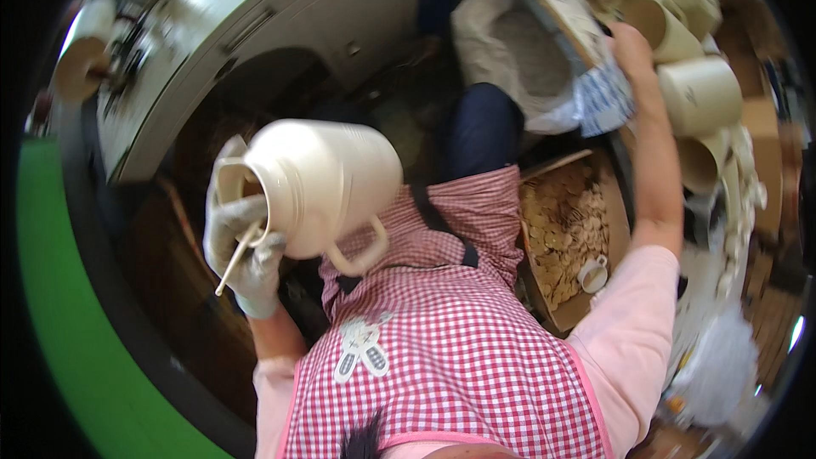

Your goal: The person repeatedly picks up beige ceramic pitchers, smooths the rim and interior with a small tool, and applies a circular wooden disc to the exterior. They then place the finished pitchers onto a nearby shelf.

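Note:
My gloved left hand (pixel 242 238) grips a cream plastic jug (pixel 340 174) by its open neck. The jug lies on its side in the air above my lap, its loop handle pointing down. A thin cream strip (pixel 236 259) sticks out between the glove's fingers near the neck. To the right, my bare right hand (pixel 631 49) reaches to the worktable's edge, its fingers curled at a small black thing I cannot make out. A blue-and-white printed bag (pixel 603 100) hangs just below that hand. Cream jugs (pixel 701 95) lie beside the right forearm.
A box of cream plastic scraps (pixel 565 229) stands right of my lap, with a white ring-shaped piece (pixel 592 274) inside. A pale sack (pixel 518 55) sits beyond my knee. At left are a grey cabinet (pixel 280 21) and a green surface (pixel 76 314).

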A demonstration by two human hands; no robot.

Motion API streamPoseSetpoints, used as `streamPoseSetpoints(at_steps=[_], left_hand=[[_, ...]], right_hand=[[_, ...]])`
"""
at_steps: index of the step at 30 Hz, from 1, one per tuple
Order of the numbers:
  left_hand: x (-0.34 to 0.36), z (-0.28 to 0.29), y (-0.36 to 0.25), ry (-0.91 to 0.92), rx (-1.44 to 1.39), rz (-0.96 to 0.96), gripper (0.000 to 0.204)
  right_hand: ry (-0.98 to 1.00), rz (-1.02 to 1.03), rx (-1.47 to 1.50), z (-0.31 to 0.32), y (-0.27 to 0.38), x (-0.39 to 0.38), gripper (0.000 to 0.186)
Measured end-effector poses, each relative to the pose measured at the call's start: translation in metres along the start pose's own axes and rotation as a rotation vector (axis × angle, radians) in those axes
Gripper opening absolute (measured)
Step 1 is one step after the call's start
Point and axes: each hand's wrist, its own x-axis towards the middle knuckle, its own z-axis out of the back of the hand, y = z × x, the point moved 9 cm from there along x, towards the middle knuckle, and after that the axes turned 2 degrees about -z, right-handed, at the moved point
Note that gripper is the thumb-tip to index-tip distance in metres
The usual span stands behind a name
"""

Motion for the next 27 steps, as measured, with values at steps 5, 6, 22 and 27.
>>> streamPoseSetpoints(at_steps=[5,6,22,27], left_hand=[[0.034,0.025,-0.035,0.352,0.448,-0.247,0.051],[0.033,0.026,-0.031,0.387,0.448,-0.224,0.051],[0.031,-0.048,0.014,0.72,0.388,-0.334,0.044],[0.029,-0.05,0.02,0.736,0.347,-0.319,0.045]], right_hand=[[-0.053,0.161,0.153,0.006,0.007,0.01,0.04],[-0.16,0.209,0.194,0.023,0.027,0.0,0.036],[-0.021,0.838,0.671,0.22,0.405,-0.174,0.03],[0.032,0.903,0.575,0.22,0.412,-0.176,0.031]])
